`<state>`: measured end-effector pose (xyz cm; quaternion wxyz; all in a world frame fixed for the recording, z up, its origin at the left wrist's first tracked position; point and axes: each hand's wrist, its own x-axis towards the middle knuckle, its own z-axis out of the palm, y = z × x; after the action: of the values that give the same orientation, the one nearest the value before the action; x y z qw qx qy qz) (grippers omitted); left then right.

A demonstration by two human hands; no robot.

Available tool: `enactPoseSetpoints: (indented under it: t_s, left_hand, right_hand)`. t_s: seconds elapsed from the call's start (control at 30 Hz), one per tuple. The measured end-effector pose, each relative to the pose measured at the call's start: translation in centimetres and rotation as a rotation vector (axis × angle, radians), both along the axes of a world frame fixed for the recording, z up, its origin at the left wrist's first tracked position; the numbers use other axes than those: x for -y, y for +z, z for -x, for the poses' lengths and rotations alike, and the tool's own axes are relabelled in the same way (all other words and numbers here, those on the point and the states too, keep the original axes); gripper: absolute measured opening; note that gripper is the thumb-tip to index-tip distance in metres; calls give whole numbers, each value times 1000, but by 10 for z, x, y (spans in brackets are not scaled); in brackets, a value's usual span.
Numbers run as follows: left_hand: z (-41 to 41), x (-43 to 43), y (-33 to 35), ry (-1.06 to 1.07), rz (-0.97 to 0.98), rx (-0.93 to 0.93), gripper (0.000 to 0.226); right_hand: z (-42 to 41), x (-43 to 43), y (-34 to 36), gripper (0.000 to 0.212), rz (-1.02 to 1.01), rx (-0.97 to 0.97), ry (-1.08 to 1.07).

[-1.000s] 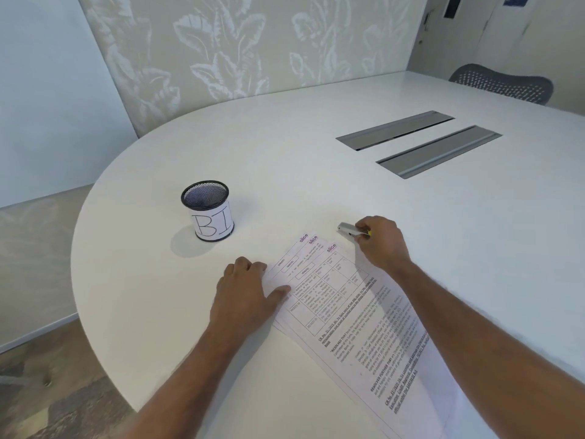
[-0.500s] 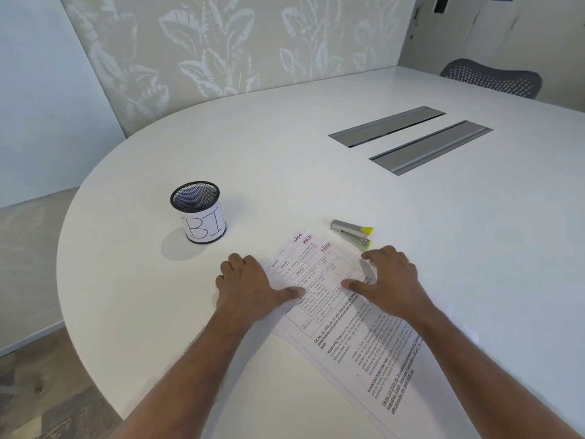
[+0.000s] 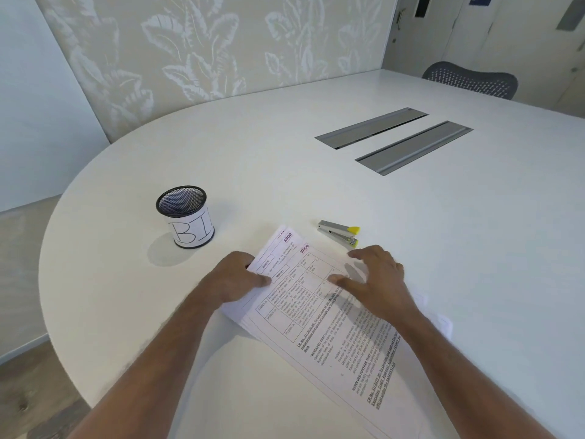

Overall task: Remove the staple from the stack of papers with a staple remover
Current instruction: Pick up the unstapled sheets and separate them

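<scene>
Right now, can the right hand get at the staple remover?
Probably yes. The right hand is open over the papers, holding nothing. The staple remover lies on the table just beyond its fingertips, with nothing between them.

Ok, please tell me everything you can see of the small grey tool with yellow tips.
The staple remover is small, of grey metal as it looks, with two long arms joined at its left end and yellow tips at the right. It lies flat on the white table, just beyond the stack of papers and close to the right hand. No hand touches it.
</scene>
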<state>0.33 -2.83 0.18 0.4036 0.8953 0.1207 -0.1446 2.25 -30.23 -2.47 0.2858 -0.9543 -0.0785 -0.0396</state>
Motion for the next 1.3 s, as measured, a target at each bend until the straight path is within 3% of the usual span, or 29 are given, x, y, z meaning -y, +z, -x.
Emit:
enactPoseSetpoints:
  t_s: [0.07, 0.13, 0.27, 0.37, 0.47, 0.63, 1.0, 1.3]
  left_hand:
    - [6, -8, -1, -20, 63, 51, 4]
    - [17, -17, -4, -2, 140, 128, 11]
    - [40, -32, -10, 116, 354, 268, 12]
    - [51, -30, -10, 152, 489, 359, 20]
    - [58, -24, -9, 147, 566, 429, 26]
    - [61, -26, -13, 136, 622, 496, 34]
    - [66, -12, -10, 176, 583, 782, 48]
    - [65, -1, -19, 249, 545, 813, 40]
  right_hand:
    - [6, 14, 4, 63, -158, 61, -117]
    - [16, 34, 6, 63, -347, 87, -284]
    - [45, 63, 14, 72, -678, -47, -523]
    - [54, 62, 21, 56, -935, -279, -300]
    - [55, 52, 30, 38, -1115, -341, -174]
    - [49, 42, 39, 23, -1086, -149, -165]
    - [48, 30, 65, 27, -1017, 233, 10]
    - [53, 24, 51, 27, -1032, 174, 104]
